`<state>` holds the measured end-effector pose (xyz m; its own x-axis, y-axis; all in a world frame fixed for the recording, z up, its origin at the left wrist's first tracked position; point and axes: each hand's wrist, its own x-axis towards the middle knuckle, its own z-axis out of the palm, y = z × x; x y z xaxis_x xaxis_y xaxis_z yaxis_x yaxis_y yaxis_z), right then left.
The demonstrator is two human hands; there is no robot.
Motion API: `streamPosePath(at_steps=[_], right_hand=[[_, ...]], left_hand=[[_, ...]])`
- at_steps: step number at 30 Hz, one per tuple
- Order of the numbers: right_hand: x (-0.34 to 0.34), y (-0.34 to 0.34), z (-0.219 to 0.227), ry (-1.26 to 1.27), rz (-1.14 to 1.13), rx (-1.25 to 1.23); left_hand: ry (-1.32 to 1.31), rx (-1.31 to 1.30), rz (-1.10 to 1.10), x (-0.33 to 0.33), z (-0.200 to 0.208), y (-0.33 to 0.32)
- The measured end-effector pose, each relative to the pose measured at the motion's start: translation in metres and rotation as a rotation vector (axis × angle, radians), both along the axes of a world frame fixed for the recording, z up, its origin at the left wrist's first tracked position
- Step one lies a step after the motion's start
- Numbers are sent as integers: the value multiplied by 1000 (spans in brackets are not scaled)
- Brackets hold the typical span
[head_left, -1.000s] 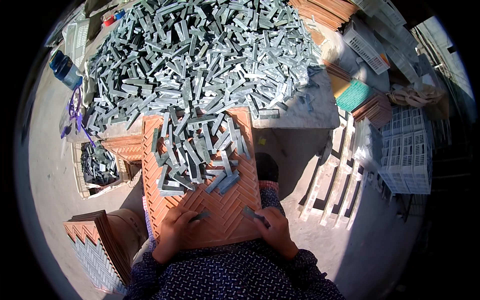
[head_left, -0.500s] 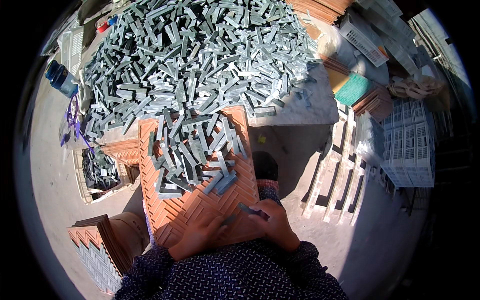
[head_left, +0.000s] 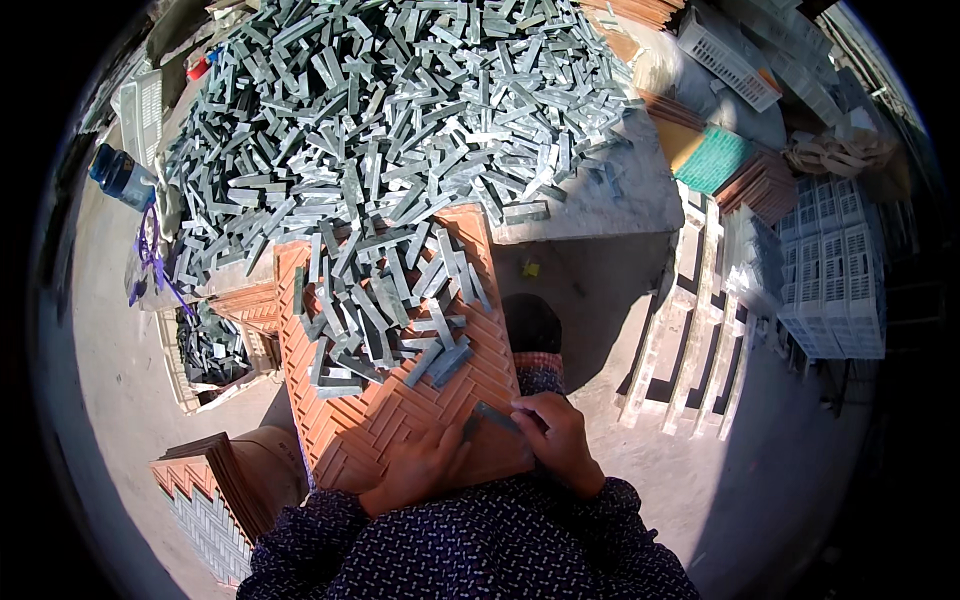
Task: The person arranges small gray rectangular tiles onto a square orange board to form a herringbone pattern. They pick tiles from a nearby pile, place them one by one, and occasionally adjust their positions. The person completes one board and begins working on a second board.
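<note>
An orange-brown mould board with herringbone grooves lies in front of me, its near part in shade. My right hand is closed at the board's right edge, thumb and forefinger on the end of a dark grey-green stone strip. My left hand rests low on the board, its fingers closed around the lower end of a second dark strip, which is partly hidden. Both strips almost meet at their upper ends. A loose heap of stone strips covers the far half of the board.
A large pile of grey strips covers the table beyond. At left are a crate of strips, a blue bottle and stacked boards. To the right stand a wooden pallet and white plastic crates.
The right-hand strip has come down flatter onto the board, and my right hand has shifted slightly right. My left hand has moved a little right. The whole view has shifted slightly.
</note>
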<state>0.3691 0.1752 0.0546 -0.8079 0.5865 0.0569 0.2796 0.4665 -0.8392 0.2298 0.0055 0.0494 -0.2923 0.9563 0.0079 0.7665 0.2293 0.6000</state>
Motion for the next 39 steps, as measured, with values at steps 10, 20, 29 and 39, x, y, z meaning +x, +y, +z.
streamPosePath(at_steps=[10, 20, 29, 39], right_hand=[[-21, 10, 4, 95, 83, 26], [-91, 44, -9, 119, 521, 411], [-53, 35, 16, -189, 476, 417], [-40, 21, 11, -98, 343, 305]], left_hand=[[-64, 25, -63, 0, 0, 6], [-59, 96, 106, -26, 9, 13], [166, 190, 159, -50, 2, 32], [330, 77, 243, -44, -6, 52]])
